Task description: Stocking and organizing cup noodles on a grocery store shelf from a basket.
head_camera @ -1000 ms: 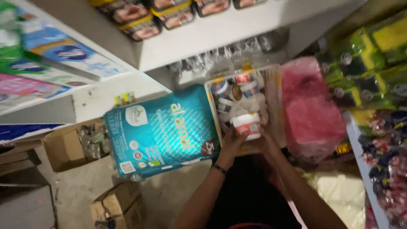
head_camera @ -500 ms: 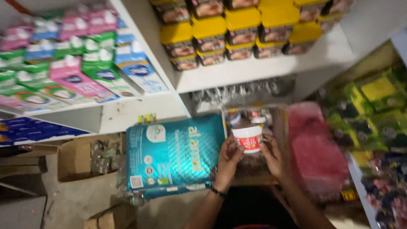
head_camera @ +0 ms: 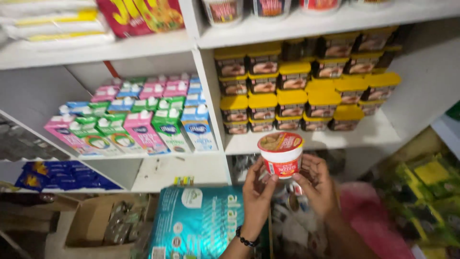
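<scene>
Noodle cup (head_camera: 281, 154), white with a red band and a sealed printed lid, now sits higher in view than 0.5 s ago, lifted clear of the open carton (head_camera: 292, 216) below and level with the front edge of the white shelf (head_camera: 378, 132). Left hand (head_camera: 256, 194) cradles its base and left side; right hand (head_camera: 316, 184) closes on the right side; both hold it upright. View has tilted up: rows of yellow-lidded tubs (head_camera: 297, 103) now fill the shelf behind, drink cartons (head_camera: 143, 120) to the left. Teal sack (head_camera: 201, 225) stands just left of the wrists. Judgement: cup is heading shelfward.
</scene>
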